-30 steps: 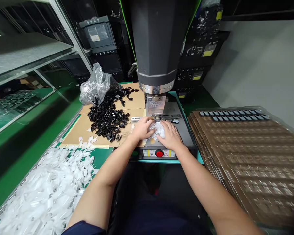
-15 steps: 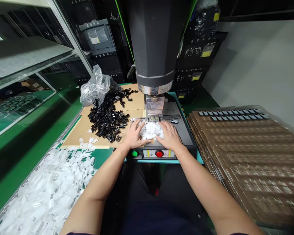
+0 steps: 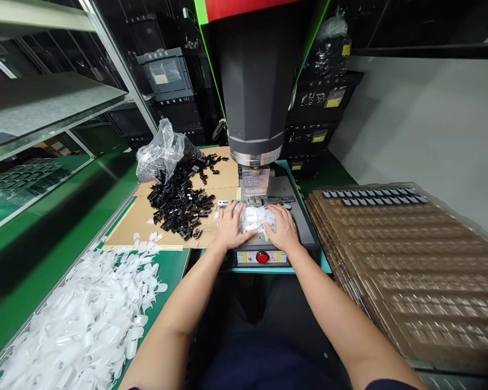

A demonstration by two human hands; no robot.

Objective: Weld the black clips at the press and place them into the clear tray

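Observation:
Both palms face down on the machine base (image 3: 305, 233), on either side of a small heap of white plastic pieces (image 3: 254, 218). My left hand (image 3: 230, 225) lies with its fingers stretched out at the heap's left edge. On the right edge, my right hand (image 3: 282, 226) is also spread, touching the pieces. Just beyond the fingertips stand a small metal fixture (image 3: 254, 200) and the clear block (image 3: 255, 181) under the press head (image 3: 255, 154). A red button (image 3: 262, 257) sits on the front panel below my hands.
Black clips (image 3: 179, 200) lie piled on cardboard (image 3: 126, 227) at the left, beside a clear plastic bag (image 3: 162, 151). A large heap of white pieces (image 3: 77, 319) covers the near left table. Stacked brown trays (image 3: 374, 260) stand at right, with dark parts (image 3: 374, 193) in the far rows.
The white heap between my hands looks flatter and wider. My left hand has shifted slightly right relative to the panel, and its forearm now covers the green button. The view has tilted up.

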